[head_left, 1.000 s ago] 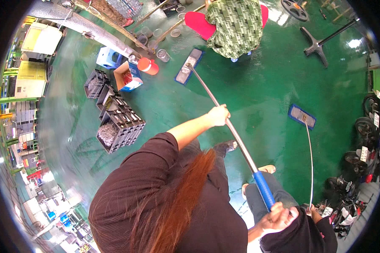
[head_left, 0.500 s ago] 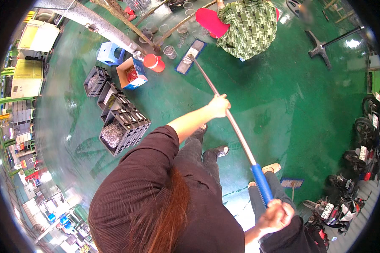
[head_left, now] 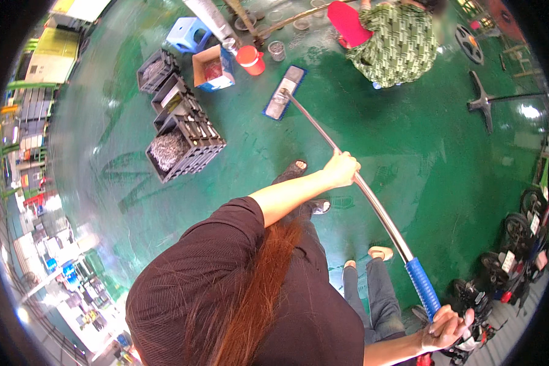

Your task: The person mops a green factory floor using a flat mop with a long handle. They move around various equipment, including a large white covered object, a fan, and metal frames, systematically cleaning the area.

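A flat mop point(head_left: 372, 204) stretches across the view, its metal pole slanting from the upper middle down to the lower right. Its rectangular head point(head_left: 294, 78), grey-white with a blue fringe, lies flat on the green floor. My left hand point(head_left: 340, 170) is wrapped round the middle of the pole. Lower right, my right hand point(head_left: 446, 329) is closed at the top end of the blue ribbed grip point(head_left: 422, 287). Part of that grip's end is hidden by the fingers.
Black crates point(head_left: 204, 149), one with metal shavings, stand left near a cardboard box point(head_left: 199, 66), blue stool point(head_left: 189, 35) and red bucket point(head_left: 251, 61). A person in green patterned clothing point(head_left: 396, 46) crouches ahead. Another person's jeans point(head_left: 381, 299) show lower right, beside parked motorbikes point(head_left: 500, 262).
Both hands have shifted right with the mop, the right hand also lower. The mop head lies at a steeper angle and farther from the buckets. The view has turned and moved.
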Demonstrator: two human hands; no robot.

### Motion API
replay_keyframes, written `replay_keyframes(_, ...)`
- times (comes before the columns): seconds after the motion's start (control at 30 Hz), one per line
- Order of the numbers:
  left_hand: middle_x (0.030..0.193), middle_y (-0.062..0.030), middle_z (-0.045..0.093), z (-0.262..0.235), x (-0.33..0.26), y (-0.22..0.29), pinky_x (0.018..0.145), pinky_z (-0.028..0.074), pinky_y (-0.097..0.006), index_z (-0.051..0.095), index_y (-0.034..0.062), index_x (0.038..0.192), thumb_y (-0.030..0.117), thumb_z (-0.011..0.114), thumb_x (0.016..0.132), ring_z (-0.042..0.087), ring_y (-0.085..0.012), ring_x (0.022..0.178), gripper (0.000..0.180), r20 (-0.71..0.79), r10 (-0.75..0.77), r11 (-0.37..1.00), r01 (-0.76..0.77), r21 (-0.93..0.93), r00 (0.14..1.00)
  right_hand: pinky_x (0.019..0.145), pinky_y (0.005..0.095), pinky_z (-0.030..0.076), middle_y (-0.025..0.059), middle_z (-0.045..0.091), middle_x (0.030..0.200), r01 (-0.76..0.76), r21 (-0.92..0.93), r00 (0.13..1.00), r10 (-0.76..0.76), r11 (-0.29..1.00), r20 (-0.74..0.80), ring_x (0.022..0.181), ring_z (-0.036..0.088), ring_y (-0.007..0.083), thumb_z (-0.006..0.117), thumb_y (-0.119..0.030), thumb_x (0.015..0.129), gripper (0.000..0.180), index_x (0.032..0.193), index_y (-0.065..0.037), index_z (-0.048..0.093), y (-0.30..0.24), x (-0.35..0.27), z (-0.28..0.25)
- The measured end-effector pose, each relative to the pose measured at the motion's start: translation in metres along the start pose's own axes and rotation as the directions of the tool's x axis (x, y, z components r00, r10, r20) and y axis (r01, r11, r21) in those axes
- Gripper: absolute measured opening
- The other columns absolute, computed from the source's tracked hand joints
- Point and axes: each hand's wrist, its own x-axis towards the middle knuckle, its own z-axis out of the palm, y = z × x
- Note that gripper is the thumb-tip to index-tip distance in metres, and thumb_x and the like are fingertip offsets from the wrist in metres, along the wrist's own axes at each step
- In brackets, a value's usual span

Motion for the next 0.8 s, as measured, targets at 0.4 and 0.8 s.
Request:
replay_keyframes(0.4,0.083,-0.0047,0.062,-0.037,-0.089,-0.125,0.082,0.040,-0.060,0.063,0.0137,0.075,0.019,0.062,0.069,0.055,-0.0275,0.096,0.008,-0.183,-0.406,0.913,0.408,-0.033,0.895,0.037,0.0243,0.036,-0.0042,0.036,0.042,-0.014,0.281,0.931,-0.090,0.960,0.354,0.032,0.031,0.0056,0.045,0.008,0.081,0.038,0.118,0.002,0.050,0.091,0.080,0.125)
replay_keyframes(0.8,0.085,-0.0050,0.057,-0.046,-0.083,-0.147,0.073,0.042,-0.049,0.065,0.0158,0.072,0.020,0.068,0.062,0.053,-0.0274,0.093,0.011,-0.170,-0.378,0.925,0.367,-0.093,0.910,0.036,0.0259,0.044,-0.0005,0.042,0.038,0.079,0.265,0.959,-0.147,0.961,0.244,0.031,0.042,0.0081,0.056,-0.004,0.076,0.017,0.061,-0.002,0.049,0.076,0.084,0.160)
